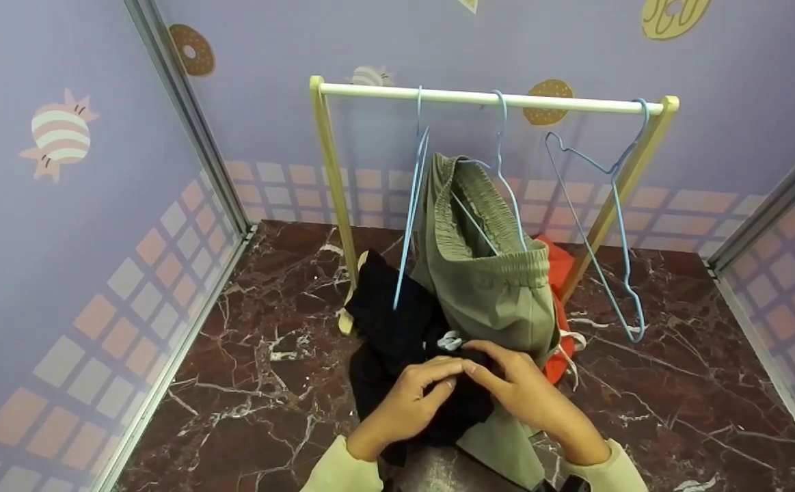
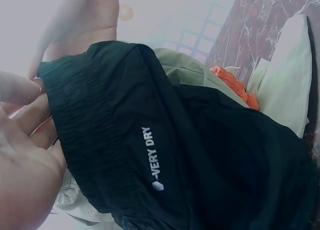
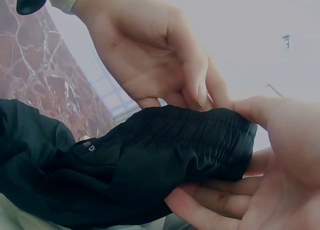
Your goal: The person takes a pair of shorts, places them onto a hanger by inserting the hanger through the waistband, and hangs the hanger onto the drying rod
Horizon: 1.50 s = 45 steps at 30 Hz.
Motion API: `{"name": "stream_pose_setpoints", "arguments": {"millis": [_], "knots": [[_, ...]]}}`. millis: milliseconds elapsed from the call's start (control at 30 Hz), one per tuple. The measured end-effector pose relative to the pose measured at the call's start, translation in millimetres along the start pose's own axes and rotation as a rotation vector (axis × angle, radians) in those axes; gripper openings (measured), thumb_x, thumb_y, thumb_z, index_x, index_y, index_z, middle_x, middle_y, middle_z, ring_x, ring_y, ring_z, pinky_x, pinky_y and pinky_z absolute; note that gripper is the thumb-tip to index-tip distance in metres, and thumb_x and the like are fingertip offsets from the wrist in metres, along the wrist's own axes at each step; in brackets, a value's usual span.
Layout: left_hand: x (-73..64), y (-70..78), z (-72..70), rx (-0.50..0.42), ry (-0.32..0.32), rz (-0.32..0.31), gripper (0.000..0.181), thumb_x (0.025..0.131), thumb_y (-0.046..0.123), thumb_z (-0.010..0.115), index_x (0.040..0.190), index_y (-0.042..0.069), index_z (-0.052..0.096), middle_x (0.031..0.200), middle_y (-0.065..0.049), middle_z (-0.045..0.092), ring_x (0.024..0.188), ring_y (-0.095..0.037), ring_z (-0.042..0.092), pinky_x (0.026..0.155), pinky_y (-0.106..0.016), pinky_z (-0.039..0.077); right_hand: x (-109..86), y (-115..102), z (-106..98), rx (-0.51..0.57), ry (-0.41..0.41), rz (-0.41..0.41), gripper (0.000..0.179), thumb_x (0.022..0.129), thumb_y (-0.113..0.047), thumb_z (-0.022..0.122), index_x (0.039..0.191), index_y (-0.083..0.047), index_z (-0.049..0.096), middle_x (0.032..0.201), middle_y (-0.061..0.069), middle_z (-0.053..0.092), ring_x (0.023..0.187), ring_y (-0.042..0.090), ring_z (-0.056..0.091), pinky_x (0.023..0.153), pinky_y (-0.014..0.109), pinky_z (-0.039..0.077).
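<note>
Between my two hands is a pair of black elastic-waisted bottoms (image 1: pixel 462 413), with white "VERY DRY" lettering below the gathered waistband (image 2: pixel 87 130). My left hand (image 1: pixel 411 403) grips one part of that waistband. Close beside it, my right hand (image 1: pixel 530 393) pinches the band between thumb and fingers, as the right wrist view shows. In the head view the fingertips of both hands nearly meet. Olive-green trousers (image 1: pixel 493 294) hang just beyond the hands on a blue wire hanger (image 1: pixel 500 130). More black fabric (image 1: pixel 387 301) lies to the left, behind another blue hanger (image 1: pixel 407 236).
A small garment rack with a white rail (image 1: pixel 370 91) and wooden posts stands ahead. At its right end a bare blue hanger (image 1: pixel 624 253) hangs at an angle. Red-orange cloth (image 1: pixel 558 263) shows behind the trousers. Marbled dark-red floor (image 1: pixel 267 383) lies below, with patterned walls around.
</note>
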<state>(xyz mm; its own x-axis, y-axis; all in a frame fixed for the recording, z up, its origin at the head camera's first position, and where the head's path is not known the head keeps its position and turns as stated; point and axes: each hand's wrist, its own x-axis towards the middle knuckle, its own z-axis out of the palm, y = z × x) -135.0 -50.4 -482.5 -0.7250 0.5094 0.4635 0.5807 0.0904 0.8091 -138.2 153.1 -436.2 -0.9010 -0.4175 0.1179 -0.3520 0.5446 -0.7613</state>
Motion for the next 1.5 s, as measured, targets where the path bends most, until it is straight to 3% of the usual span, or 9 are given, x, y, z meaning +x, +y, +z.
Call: {"name": "stream_pose_setpoints", "arguments": {"millis": [200, 400, 533, 733, 833, 967, 1100, 1300, 1500], "knots": [[0.0, -2.4, -1.2, -0.035, 0.005, -0.036, 0.03, 0.099, 0.01, 0.052, 0.127, 0.008, 0.063, 0.127, -0.007, 0.064, 0.119, -0.019, 0.06, 0.1, -0.031, 0.047, -2.8, 0.3, -2.4, -0.013, 0.053, 0.006, 0.028, 0.097, -0.019, 0.057, 0.124, -0.015, 0.062, 0.106, -0.003, 0.069, 0.087, 0.007, 0.062, 0.079, 0.025, 0.049], [-0.8, -5.4, -2.9, -0.048, 0.031, -0.088, 0.028, 0.099, 0.013, 0.052, 0.124, 0.012, 0.065, 0.126, -0.005, 0.065, 0.114, -0.017, 0.062, 0.088, -0.028, 0.053, -5.9, -1.5, -5.6, -0.014, 0.2, 0.006, 0.037, 0.085, 0.001, 0.059, 0.115, -0.019, 0.067, 0.111, -0.003, 0.07, 0.098, 0.01, 0.062, 0.086, 0.026, 0.048], [0.1, -9.3, -1.3, 0.009, 0.05, -0.127, 0.026, 0.099, 0.017, 0.054, 0.122, 0.013, 0.065, 0.122, -0.003, 0.067, 0.107, -0.013, 0.064, 0.081, -0.025, 0.055, -8.3, -3.3, -9.3, -0.027, 0.296, -0.05, 0.043, 0.08, 0.01, 0.058, 0.109, -0.019, 0.069, 0.108, -0.007, 0.069, 0.102, 0.01, 0.062, 0.088, 0.023, 0.046], [1.2, -16.7, 3.3, 0.091, 0.06, -0.142, 0.026, 0.098, 0.018, 0.055, 0.122, 0.011, 0.064, 0.12, -0.004, 0.068, 0.106, -0.011, 0.065, 0.085, -0.024, 0.054, -11.4, -4.9, -12.8, -0.008, 0.392, -0.152, 0.05, 0.074, 0.019, 0.059, 0.107, -0.017, 0.069, 0.108, -0.006, 0.07, 0.102, 0.01, 0.063, 0.088, 0.011, 0.043], [1.3, -18.8, 4.1, 0.205, 0.053, -0.151, 0.026, 0.098, 0.02, 0.054, 0.122, 0.012, 0.064, 0.119, -0.003, 0.068, 0.107, -0.011, 0.066, 0.089, -0.027, 0.053, -12.5, -6.8, -15.0, 0.044, 0.419, -0.179, 0.049, 0.075, 0.021, 0.059, 0.107, -0.014, 0.069, 0.108, -0.001, 0.07, 0.095, 0.008, 0.063, 0.081, 0.011, 0.046], [-2.2, -22.5, 4.6, 0.354, -0.001, -0.212, 0.033, 0.1, 0.029, 0.051, 0.127, 0.012, 0.06, 0.122, -0.005, 0.067, 0.113, -0.017, 0.064, 0.095, -0.035, 0.05, -12.8, -8.3, -18.7, 0.071, 0.49, -0.202, 0.047, 0.075, 0.021, 0.062, 0.107, -0.012, 0.07, 0.107, 0.003, 0.071, 0.09, 0.006, 0.063, 0.074, 0.011, 0.049], [-6.1, -28.0, 4.5, 0.406, -0.023, -0.297, 0.04, 0.101, 0.037, 0.048, 0.131, 0.014, 0.057, 0.125, -0.006, 0.065, 0.115, -0.023, 0.062, 0.097, -0.04, 0.049, -11.5, -5.9, -22.2, 0.039, 0.582, -0.227, 0.043, 0.075, 0.018, 0.066, 0.106, -0.012, 0.071, 0.105, 0.004, 0.072, 0.093, 0.003, 0.063, 0.078, 0.008, 0.047], [-6.0, -32.2, -0.4, 0.387, 0.095, -0.368, 0.034, 0.098, 0.037, 0.053, 0.125, 0.018, 0.061, 0.122, -0.001, 0.066, 0.113, -0.022, 0.062, 0.094, -0.043, 0.049, -11.9, -1.6, -27.4, 0.015, 0.669, -0.24, 0.04, 0.075, 0.018, 0.066, 0.106, -0.006, 0.071, 0.103, 0.01, 0.072, 0.098, -0.001, 0.061, 0.082, 0.007, 0.044], [-6.3, -34.7, -8.8, 0.409, 0.198, -0.376, 0.028, 0.095, 0.031, 0.061, 0.115, 0.014, 0.066, 0.11, -0.004, 0.071, 0.099, -0.019, 0.069, 0.082, -0.035, 0.055, -14.3, -12.9, -32.3, 0.048, 0.704, -0.214, 0.034, 0.078, 0.018, 0.064, 0.107, 0.001, 0.069, 0.103, 0.018, 0.071, 0.095, -0.004, 0.061, 0.078, 0.007, 0.045]]}}
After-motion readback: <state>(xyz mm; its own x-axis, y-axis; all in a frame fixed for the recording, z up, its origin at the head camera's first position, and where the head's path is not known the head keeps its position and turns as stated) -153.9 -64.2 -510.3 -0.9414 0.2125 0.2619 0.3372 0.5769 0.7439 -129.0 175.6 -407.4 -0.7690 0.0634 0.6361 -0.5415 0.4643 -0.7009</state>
